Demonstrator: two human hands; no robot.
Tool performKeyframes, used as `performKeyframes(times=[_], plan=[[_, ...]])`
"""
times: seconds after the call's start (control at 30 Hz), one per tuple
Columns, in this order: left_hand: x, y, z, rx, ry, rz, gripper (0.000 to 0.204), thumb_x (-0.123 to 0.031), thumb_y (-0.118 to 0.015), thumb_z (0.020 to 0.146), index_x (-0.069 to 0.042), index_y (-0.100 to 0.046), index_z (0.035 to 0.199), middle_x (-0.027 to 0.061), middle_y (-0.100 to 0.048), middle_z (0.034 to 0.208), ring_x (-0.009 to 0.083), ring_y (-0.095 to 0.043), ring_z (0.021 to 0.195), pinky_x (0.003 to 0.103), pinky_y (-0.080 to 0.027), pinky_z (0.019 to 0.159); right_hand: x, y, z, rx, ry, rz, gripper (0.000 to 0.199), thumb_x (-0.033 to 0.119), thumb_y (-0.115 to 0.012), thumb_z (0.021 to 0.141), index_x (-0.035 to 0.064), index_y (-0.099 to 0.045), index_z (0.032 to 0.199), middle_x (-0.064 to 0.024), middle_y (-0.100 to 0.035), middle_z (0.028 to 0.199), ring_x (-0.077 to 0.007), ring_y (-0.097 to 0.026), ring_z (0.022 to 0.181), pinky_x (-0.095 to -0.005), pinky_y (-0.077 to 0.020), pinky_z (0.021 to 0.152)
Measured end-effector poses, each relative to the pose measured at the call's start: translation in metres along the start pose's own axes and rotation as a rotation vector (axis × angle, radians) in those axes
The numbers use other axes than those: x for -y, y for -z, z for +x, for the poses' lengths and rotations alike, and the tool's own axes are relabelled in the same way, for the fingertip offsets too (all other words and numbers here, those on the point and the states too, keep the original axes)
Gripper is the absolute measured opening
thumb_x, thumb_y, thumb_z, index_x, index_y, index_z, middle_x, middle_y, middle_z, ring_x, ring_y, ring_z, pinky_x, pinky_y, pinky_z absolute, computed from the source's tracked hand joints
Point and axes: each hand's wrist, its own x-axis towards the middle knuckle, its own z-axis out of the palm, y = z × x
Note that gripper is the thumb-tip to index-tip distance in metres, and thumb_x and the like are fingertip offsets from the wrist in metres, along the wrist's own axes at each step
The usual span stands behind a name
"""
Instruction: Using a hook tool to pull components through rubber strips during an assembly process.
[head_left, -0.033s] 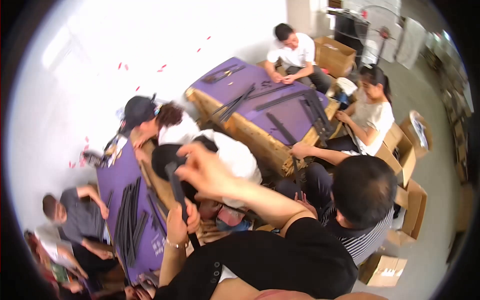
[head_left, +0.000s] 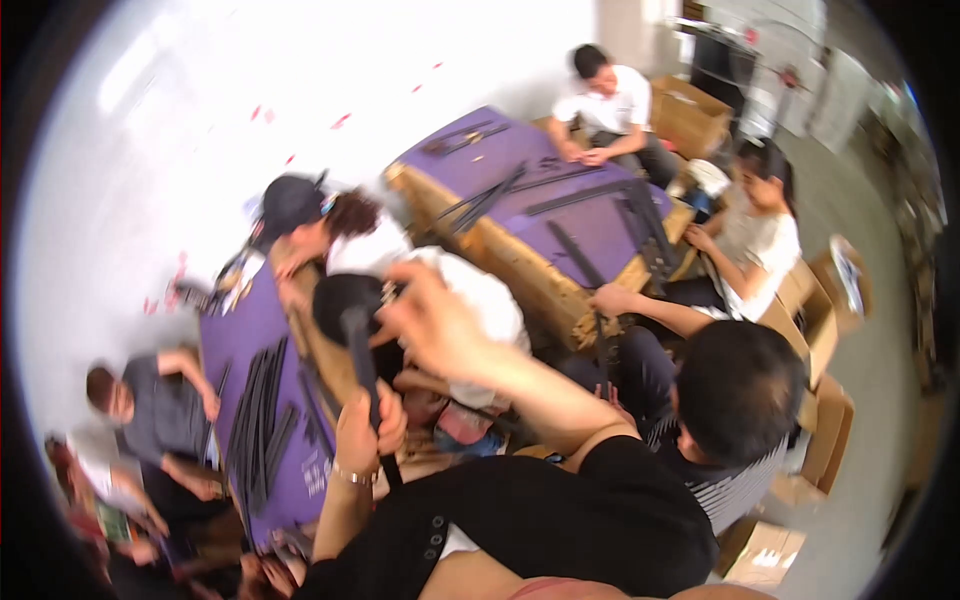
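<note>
1. Hands first: I am seeing my left hand (head_left: 368, 428) closing its fingers around the lower part of a long black strip (head_left: 362, 372), which is standing nearly upright in front of me.
2. I am watching my right hand (head_left: 437, 322) reaching across at the top of that strip, fingers partly curled. Motion blur is hiding whether it is actually gripping anything, so I cannot tell its hold.
3. I am noticing the strip's upper end sitting just beside the right hand, in front of a dark round shape I cannot identify.
4. I am looking past the hands at a low bench covered in purple cloth (head_left: 248, 345), with a bundle of black strips (head_left: 262, 418) lying along it.
5. I am seeing a second purple-covered table (head_left: 520, 160) farther off, carrying more black strips spread across it.
6. I am picking out other people sitting around both tables: one in a white shirt (head_left: 612, 105) at the far end, one in a pale top (head_left: 755, 235) at the right, one in a grey shirt (head_left: 160, 410) at the left.
7. I am seeing a person in a striped shirt (head_left: 735, 400) sitting close on my right, and cardboard boxes (head_left: 825, 430) standing behind them.
</note>
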Motion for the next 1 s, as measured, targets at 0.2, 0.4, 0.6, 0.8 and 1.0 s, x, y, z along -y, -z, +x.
performKeyframes(times=[0.2,0.4,0.6,0.8,1.0], plan=[[-0.024,-0.006,0.008,0.113,0.032,-0.057,0.047,-0.051,-0.032,0.09,-0.007,-0.035,0.073,-0.0007,-0.029,0.053,0.0067,-0.025,0.039,0.02,-0.021,0.033,0.031,0.034,-0.024,0.122,0.144,-0.232,0.025,0.005,-0.048,0.087,0.0023,-0.047,0.111,-0.0086,-0.06,0.067,-0.0146,-0.059,0.06,-0.0245,-0.0452,0.055],[-0.018,0.001,-0.002,0.099,-0.006,-0.028,0.048,-0.053,-0.033,0.089,-0.007,-0.037,0.074,-0.0015,-0.032,0.055,0.0047,-0.028,0.041,0.018,-0.022,0.035,0.022,0.009,-0.028,0.14,0.167,-0.184,0.022,0.006,-0.052,0.085,0.0032,-0.053,0.107,-0.0102,-0.059,0.065,-0.0173,-0.061,0.055,-0.0255,-0.0452,0.05],[-0.017,-0.002,-0.008,0.081,0.01,0.009,0.049,-0.053,-0.034,0.088,-0.007,-0.038,0.073,-0.002,-0.034,0.055,0.0043,-0.029,0.041,0.018,-0.023,0.035,0.026,-0.001,-0.025,0.143,0.205,-0.215,0.022,0.006,-0.052,0.084,0.0039,-0.053,0.106,-0.011,-0.061,0.067,-0.0208,-0.062,0.054,-0.0282,-0.0461,0.048],[-0.011,-0.002,-0.004,0.039,-0.012,0.119,0.044,-0.049,-0.038,0.089,-0.006,-0.04,0.077,-0.0026,-0.035,0.056,0.0036,-0.029,0.043,0.017,-0.023,0.038,0.021,0.002,-0.02,0.096,0.225,-0.252,0.02,0.006,-0.053,0.083,0.0047,-0.053,0.103,-0.0123,-0.061,0.066,-0.0261,-0.062,0.056,-0.031,-0.0463,0.047],[-0.001,0.008,-0.006,-0.159,-0.121,0.417,0.036,-0.039,-0.038,0.092,-0.006,-0.04,0.079,-0.0037,-0.035,0.056,0.0029,-0.028,0.044,0.017,-0.022,0.039,0.013,0.003,-0.013,0.23,0.142,-0.274,0.019,0.008,-0.052,0.084,0.0028,-0.053,0.103,-0.011,-0.061,0.071,-0.0184,-0.061,0.061,-0.0274,-0.0454,0.055]])
